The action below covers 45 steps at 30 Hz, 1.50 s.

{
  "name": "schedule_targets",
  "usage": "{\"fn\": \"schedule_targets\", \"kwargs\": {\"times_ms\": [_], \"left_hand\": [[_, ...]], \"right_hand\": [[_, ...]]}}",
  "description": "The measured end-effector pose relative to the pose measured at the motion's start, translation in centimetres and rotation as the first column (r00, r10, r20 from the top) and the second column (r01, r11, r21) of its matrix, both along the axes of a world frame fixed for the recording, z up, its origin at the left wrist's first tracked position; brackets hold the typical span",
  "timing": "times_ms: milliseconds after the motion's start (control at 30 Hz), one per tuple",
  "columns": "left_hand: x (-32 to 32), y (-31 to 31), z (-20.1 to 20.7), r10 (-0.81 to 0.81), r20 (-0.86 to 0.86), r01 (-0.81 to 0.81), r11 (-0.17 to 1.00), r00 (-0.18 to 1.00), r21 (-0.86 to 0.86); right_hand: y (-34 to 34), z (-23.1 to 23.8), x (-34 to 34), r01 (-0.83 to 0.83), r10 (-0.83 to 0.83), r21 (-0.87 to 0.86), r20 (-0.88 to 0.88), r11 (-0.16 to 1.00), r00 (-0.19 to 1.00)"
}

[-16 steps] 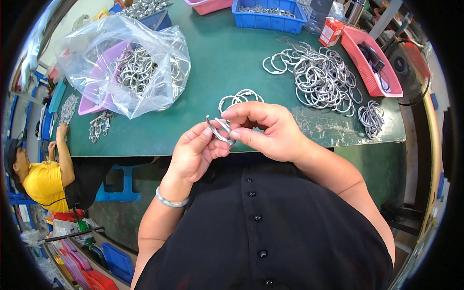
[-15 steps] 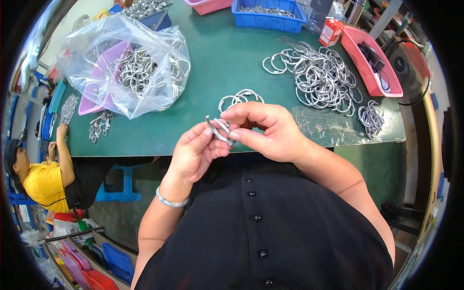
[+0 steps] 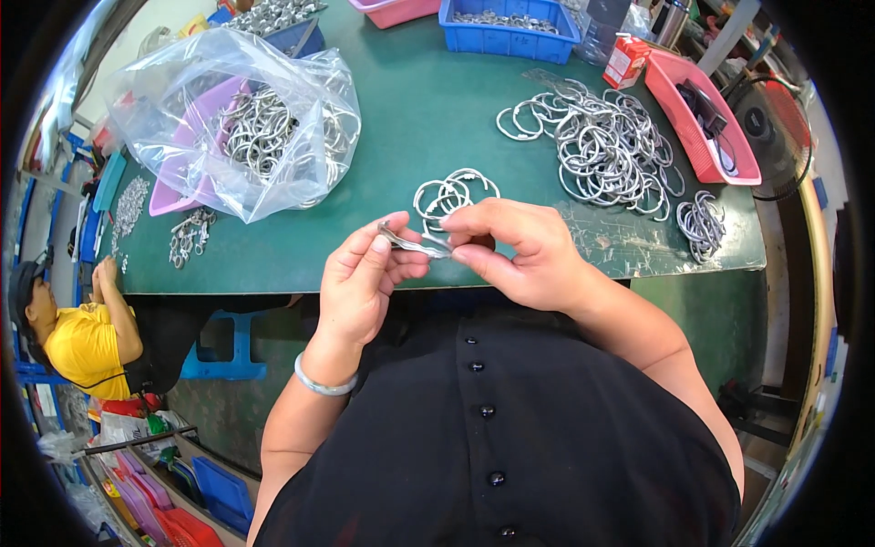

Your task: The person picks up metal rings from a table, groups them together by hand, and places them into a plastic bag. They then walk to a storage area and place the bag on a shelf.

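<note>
My left hand (image 3: 358, 281) is closed, with thumb and fingers pinching silvery metal rings (image 3: 417, 246) seen nearly edge-on. At the rings' right end, my right hand (image 3: 524, 244) grips them between thumb and forefinger; motion blurs that spot, and how many rings are held I cannot tell. Both hands hover at the table's near edge. Just beyond them, several loose metal rings (image 3: 444, 197) lie overlapping on the green table (image 3: 410, 109). A large heap of similar rings (image 3: 602, 146) is farther right, and a smaller bunch of rings (image 3: 700, 228) sits near the right corner.
A clear plastic bag (image 3: 314, 87) of rings rests over a lilac basket (image 3: 169, 187) at left. Farther back stand a blue bin (image 3: 510, 39) of metal parts, a red carton (image 3: 626, 60) and a pink basket (image 3: 743, 164). A co-worker in yellow (image 3: 87, 351) sits at left by small parts (image 3: 130, 205).
The held rings have swung from a steep tilt to a flatter line. My right hand has shifted slightly right and down, uncovering more of the loose rings. The co-worker's raised hand has come down.
</note>
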<state>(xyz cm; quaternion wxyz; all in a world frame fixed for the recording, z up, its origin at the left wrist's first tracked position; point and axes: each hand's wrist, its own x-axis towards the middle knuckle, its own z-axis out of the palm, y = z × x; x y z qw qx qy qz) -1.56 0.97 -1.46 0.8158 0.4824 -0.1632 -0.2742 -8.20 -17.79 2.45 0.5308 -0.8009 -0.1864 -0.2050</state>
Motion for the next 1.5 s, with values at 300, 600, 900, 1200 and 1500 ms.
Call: {"fn": "schedule_targets", "kwargs": {"times_ms": [300, 600, 900, 1200, 1500], "left_hand": [[-0.2, -0.3, 1.1, 0.132, 0.691, -0.276, 0.956, 0.711, 0.101], [-0.3, -0.3, 1.8, 0.087, 0.891, -0.366, 0.926, 0.446, 0.093], [-0.6, -0.7, 2.8, 0.061, 0.929, -0.410, 0.906, 0.365, 0.102], [-0.6, -0.8, 2.4, 0.075, 0.808, -0.358, 0.917, 0.584, 0.174], [-0.2, -0.9, 2.4, 0.070, 0.051, -0.078, 0.980, 0.996, 0.185]], "right_hand": [[-1.7, -1.6, 0.3, 0.078, -0.076, -0.066, 0.035, 0.995, 0.997], [-1.6, -1.9, 0.4, 0.102, -0.100, -0.018, 0.066, 0.995, 0.993], [-1.9, -2.2, 0.5, 0.084, -0.084, 0.016, 0.031, 0.996, 0.996], [-2.0, -2.6, 0.3, 0.055, -0.004, 0.210, -0.239, 0.976, 0.971], [-1.7, -2.7, 0.3, 0.072, 0.280, 0.565, -0.511, 0.822, 0.813]]}}
